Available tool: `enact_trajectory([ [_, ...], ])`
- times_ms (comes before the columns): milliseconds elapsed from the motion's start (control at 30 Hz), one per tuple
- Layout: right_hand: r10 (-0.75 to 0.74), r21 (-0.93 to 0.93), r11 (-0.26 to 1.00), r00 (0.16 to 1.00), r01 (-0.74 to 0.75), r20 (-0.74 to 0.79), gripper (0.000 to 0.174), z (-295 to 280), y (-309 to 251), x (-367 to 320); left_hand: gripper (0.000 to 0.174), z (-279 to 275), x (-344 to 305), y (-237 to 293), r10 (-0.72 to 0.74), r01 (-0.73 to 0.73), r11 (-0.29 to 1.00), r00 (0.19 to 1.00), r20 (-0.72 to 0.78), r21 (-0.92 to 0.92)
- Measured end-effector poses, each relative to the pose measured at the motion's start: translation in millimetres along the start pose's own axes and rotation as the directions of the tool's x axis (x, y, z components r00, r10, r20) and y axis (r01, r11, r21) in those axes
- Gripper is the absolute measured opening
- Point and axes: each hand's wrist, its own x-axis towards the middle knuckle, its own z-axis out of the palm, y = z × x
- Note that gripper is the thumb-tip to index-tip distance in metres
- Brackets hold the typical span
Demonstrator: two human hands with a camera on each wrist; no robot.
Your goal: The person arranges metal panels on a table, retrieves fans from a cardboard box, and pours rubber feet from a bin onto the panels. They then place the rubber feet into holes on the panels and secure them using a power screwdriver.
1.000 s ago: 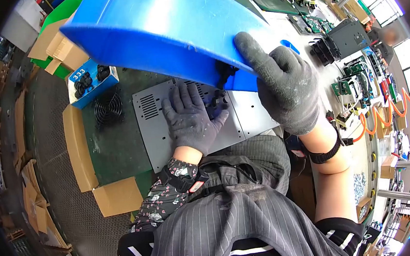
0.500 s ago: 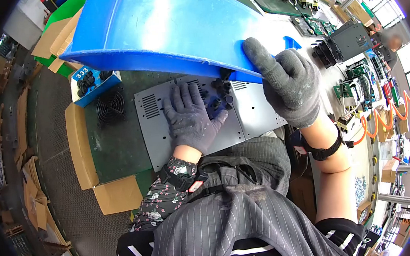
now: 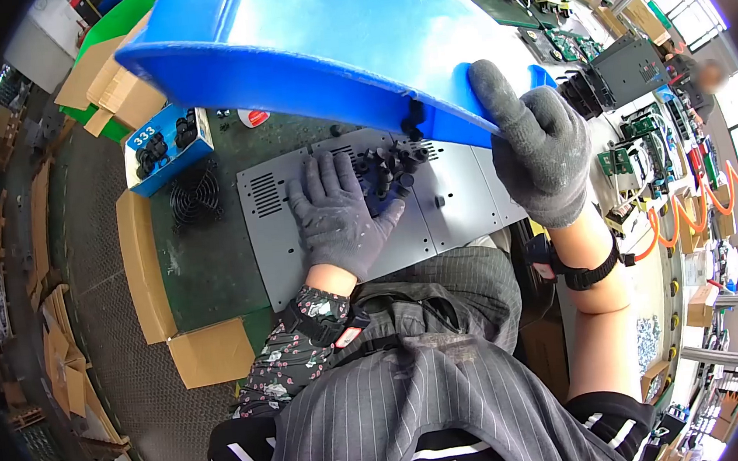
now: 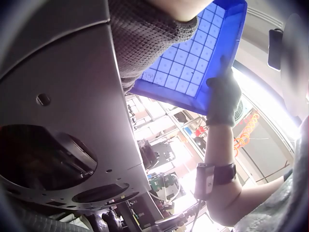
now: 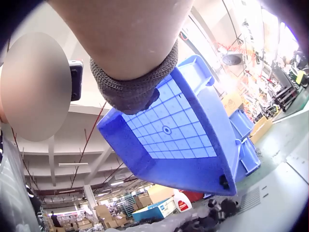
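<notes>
The left hand (image 3: 338, 229) is resting palm down on the grey metal panels (image 3: 286, 238), its four fingers lying nearly straight and close together, its thumb spreading out to the side. It is holding nothing; the thumb tip is pointing at the pile of black parts (image 3: 386, 172) and lying just beside it. The right hand (image 3: 546, 149) is gripping the edge of the blue bin (image 3: 351, 21), one finger stretching along the bin's side and the others curling in at the rim.

The bin is tilting above the far part of the panels, hiding some of the table beyond them. A black piece (image 3: 414, 119) is showing at the bin's lower edge, above the pile. The black parts are lying heaped on the panels, to the right of the left hand's fingers, and one loose part (image 3: 440, 200) is sitting apart from them, nearer the panels' right side.

Left of the panels, a round fan (image 3: 195, 193) is lying on the dark green table (image 3: 207, 284). Beyond the fan, up and to the left of the panels, a small box (image 3: 172, 169) marked 333 is holding more black parts. Cardboard (image 3: 213, 354) is lining the table's edge, left of the panels. A red and white item (image 3: 254, 118) is lying beyond the panels.
</notes>
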Motion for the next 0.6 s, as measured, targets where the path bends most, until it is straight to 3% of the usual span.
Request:
enact_trajectory([
  [267,0.045,-0.025,0.999,0.998,-0.046,-0.043,0.067,0,6,-7,0.091,-2,0,0,0.005,-0.005,1.000,1.000,-0.026,-0.022],
  [400,0.077,0.054,0.996,0.993,-0.072,-0.088,0.068,-1,11,-10,0.090,-1,0,2,-0.005,0.004,1.000,1.000,-0.031,-0.008],
  [467,0.043,-0.013,0.999,0.997,-0.044,-0.062,0.068,-3,13,-10,0.090,-2,1,2,-0.002,0.001,1.000,1.000,-0.026,-0.008],
  [600,0.134,-0.048,0.989,0.983,-0.141,-0.127,0.062,1,19,-17,0.090,-3,1,3,-0.010,0.010,1.000,1.000,-0.008,0.011],
])
